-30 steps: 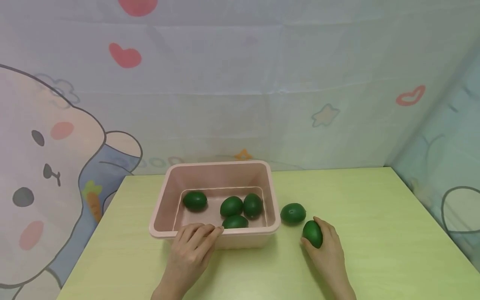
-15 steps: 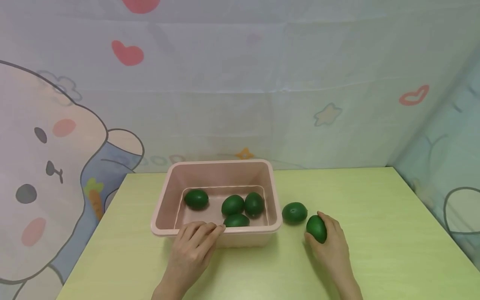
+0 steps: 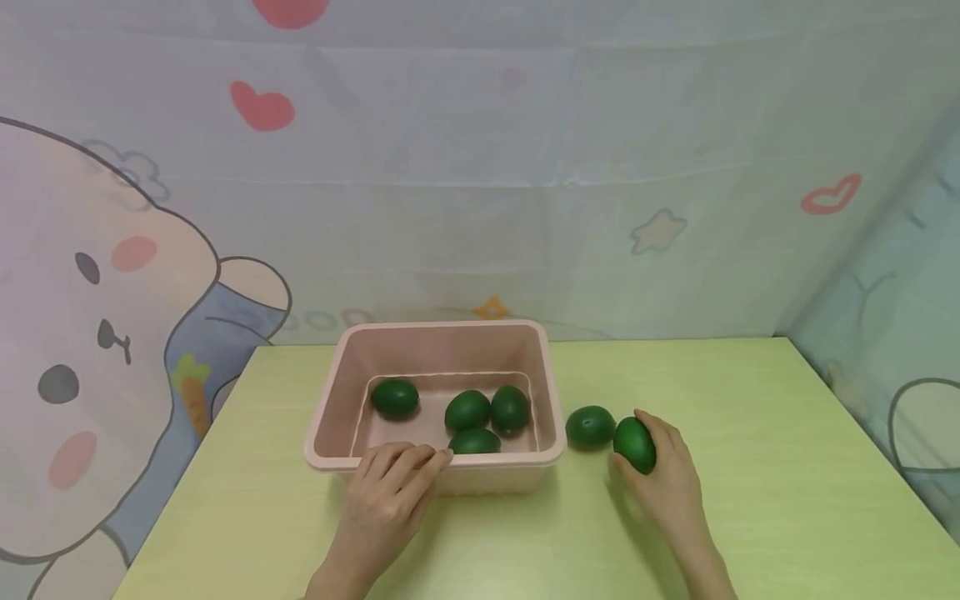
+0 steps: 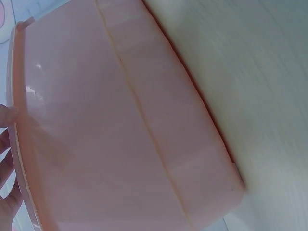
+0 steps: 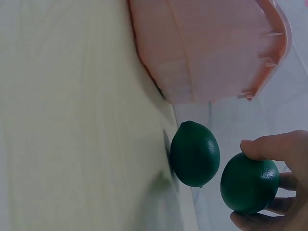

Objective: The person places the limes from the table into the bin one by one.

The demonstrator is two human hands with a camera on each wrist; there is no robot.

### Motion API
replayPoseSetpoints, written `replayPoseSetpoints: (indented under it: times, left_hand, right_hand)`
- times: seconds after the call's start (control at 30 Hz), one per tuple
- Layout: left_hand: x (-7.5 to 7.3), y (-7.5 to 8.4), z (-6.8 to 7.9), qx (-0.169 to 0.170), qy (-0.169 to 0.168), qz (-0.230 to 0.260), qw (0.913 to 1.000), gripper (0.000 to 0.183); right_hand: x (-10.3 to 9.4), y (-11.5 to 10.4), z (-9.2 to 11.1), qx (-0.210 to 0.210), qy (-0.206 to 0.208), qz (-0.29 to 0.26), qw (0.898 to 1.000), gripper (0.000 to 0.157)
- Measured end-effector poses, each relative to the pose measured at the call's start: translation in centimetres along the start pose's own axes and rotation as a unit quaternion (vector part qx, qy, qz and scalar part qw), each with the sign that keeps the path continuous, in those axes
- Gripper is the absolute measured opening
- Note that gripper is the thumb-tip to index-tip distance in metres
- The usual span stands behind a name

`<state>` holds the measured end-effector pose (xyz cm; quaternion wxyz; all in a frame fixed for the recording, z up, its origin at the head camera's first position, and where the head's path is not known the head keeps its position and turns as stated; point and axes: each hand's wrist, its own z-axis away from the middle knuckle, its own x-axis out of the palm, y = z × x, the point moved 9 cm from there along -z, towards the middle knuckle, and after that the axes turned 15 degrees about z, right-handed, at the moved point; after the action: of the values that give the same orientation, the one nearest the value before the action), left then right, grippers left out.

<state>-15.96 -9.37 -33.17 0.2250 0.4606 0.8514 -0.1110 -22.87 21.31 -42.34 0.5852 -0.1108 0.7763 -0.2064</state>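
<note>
My right hand holds a dark green lime between thumb and fingers. In the right wrist view this lime hangs above the tabletop. Just left of it a second lime lies on the table, beside the pink plastic bin. My left hand grips the bin's front rim, with fingers hooked over it. Several more limes lie on the bin floor: one lime at the left and a cluster with this lime at the right. The front lime is partly hidden by the rim.
The bin stands on a pale yellow-green table. Behind the table hangs a printed cloth with hearts and a cartoon bear, and another cloth closes off the right side.
My right hand has moved slightly away from me with the lime, lifting it next to the other loose lime. The left hand stays at the bin's rim. The head view has shifted a little.
</note>
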Motion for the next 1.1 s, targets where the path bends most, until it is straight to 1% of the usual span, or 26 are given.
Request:
replayPoseSetpoints:
  times: [0.13,0.3,0.47,0.63,0.93,1.1]
  left_hand:
    - [0.1,0.0,0.1,0.0,-0.001,0.0,1.0,0.027]
    - [-0.1,0.2,-0.2,0.008,0.008,-0.002,0.9999,0.026]
    - [-0.3,0.2,-0.2,0.012,0.014,0.001,0.9998,0.026]
    - [-0.2,0.2,-0.2,0.009,0.011,0.002,0.9999,0.026]
    - [-0.3,0.3,-0.4,0.011,0.011,0.0,0.9999,0.026]
    - [-0.3,0.4,-0.4,0.012,0.012,0.001,0.9999,0.026]
  right_hand:
    - [-0.3,-0.1,-0.4,-0.007,0.003,0.0,1.0,0.067]
    - [-1.0,-0.8,-0.9,-0.026,0.01,0.0,1.0,0.067]
    - [-2.0,-2.0,-1.3,-0.062,0.044,0.002,0.997,0.066]
    - [-2.8,-2.9,-1.6,-0.081,0.069,-0.002,0.994,0.065]
    - [-3.8,-4.0,-1.6,-0.106,0.083,-0.004,0.991,0.066]
    - [-4.4,-4.4,-1.7,-0.112,0.09,-0.011,0.99,0.066]
